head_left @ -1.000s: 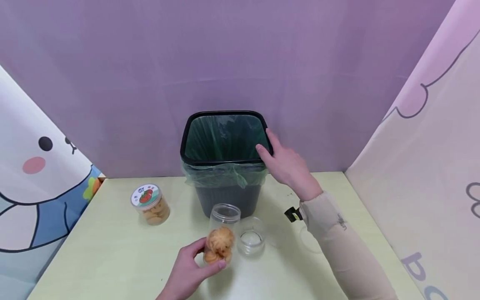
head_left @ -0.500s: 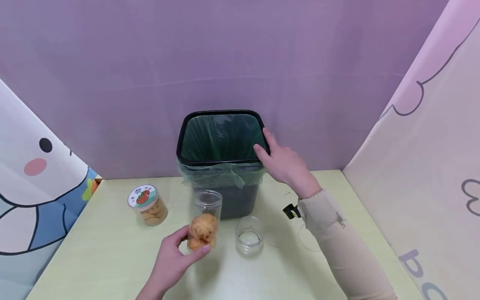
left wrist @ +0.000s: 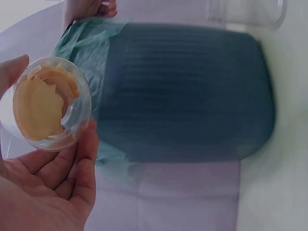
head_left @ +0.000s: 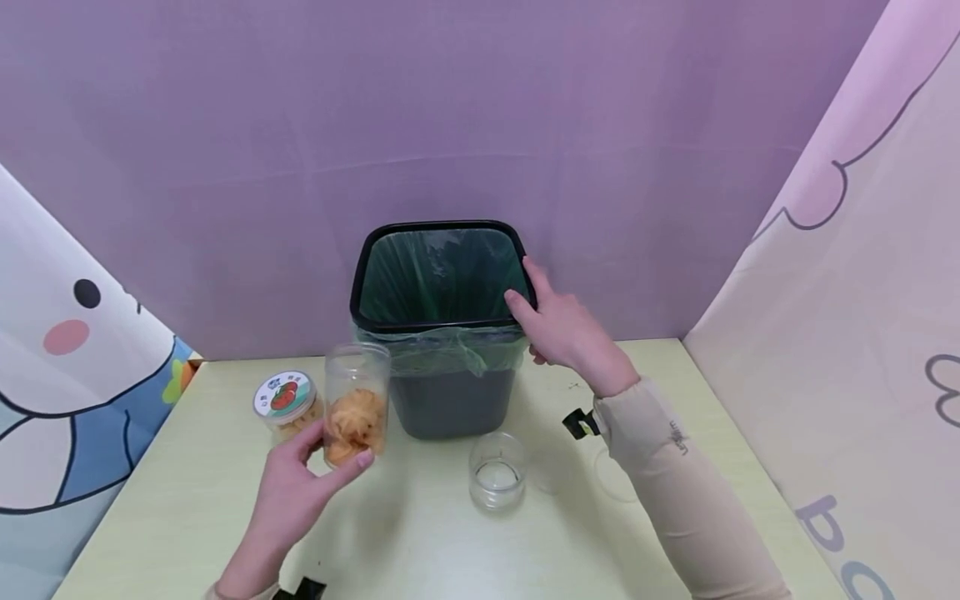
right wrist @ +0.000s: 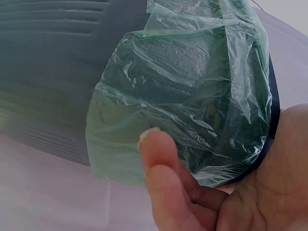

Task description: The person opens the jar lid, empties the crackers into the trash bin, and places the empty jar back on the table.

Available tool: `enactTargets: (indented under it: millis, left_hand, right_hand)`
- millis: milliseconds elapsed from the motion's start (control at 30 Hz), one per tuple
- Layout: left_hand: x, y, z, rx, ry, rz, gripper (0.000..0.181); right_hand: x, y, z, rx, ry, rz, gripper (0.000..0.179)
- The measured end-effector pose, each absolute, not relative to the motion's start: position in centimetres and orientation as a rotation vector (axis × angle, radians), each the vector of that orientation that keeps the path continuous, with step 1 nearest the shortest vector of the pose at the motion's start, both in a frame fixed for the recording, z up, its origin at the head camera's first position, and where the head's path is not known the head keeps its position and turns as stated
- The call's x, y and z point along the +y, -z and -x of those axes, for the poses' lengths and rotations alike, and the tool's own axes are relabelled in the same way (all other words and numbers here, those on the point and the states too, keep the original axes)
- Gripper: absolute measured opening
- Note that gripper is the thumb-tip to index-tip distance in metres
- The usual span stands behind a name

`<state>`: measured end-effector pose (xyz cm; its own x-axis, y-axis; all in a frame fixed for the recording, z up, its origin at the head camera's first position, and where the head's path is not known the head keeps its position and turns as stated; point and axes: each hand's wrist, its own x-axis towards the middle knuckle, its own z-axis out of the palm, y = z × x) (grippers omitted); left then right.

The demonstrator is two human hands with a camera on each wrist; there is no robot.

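Observation:
In the head view my left hand grips a clear plastic jar low down between thumb and fingers. Golden-brown cookies sit in its lower part. The left wrist view looks at the round jar end, with cookies behind the clear plastic. Further right, my right hand holds the black rim of a dark grey trash bin, thumb over the inner side. A green liner bag is folded over the bin's edge. In the right wrist view, bent fingers lie outside the bin by the liner.
Partly behind the left hand stands a lidded cookie jar with a tomato label. An empty clear container stands in front of the bin. A thin clear disc lies by the right sleeve. Purple cloth hangs behind the table.
My left hand has carried the jar of cookies leftward and upward, from beside the empty container to overlapping the labelled jar. My right hand stays at the bin's rim.

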<state>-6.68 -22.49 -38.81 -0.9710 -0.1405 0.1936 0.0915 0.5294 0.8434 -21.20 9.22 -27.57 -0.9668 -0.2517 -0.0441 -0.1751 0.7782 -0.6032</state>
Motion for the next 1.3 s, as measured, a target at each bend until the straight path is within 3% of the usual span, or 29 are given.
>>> enactTargets:
  millis: [467, 1300]
  left_hand:
    - [-25.7, 35.6, 8.1, -2.574, 1.308, -0.079, 0.07]
    - [-28.5, 30.7, 10.0, -2.642, 0.823, 0.138, 0.068]
  right_hand:
    - [8.9, 27.9, 21.3, 2.848, 0.972, 0.319, 0.071]
    - [8.7, 28.5, 21.6, 2.864, 0.995, 0.347, 0.071]
